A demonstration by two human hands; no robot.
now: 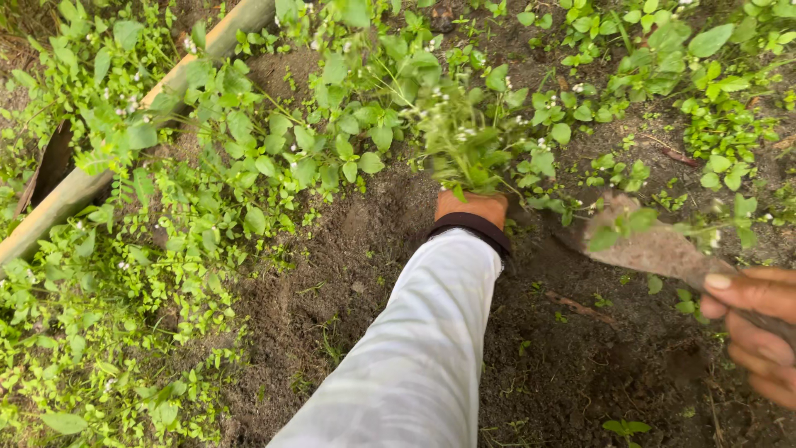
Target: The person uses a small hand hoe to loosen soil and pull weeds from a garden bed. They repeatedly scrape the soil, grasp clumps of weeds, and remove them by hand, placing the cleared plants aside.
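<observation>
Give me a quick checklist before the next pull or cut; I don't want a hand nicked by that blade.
1. Left hand closed on the clump of weeds: ok.
2. Right hand has a firm grip on the blade: ok, fingers wrap the handle end.
3. Blade apart from left hand: ok, a gap of soil lies between.
4. Blade edge clean: not ok, caked with soil.
5. Roots loosened: cannot tell, leaves hide them.

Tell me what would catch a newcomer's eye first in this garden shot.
First, the white-sleeved left hand at centre, closed around a clump of small-flowered green weeds. At the right edge, the right hand grips a soil-caked flat blade over dark bare soil.
</observation>
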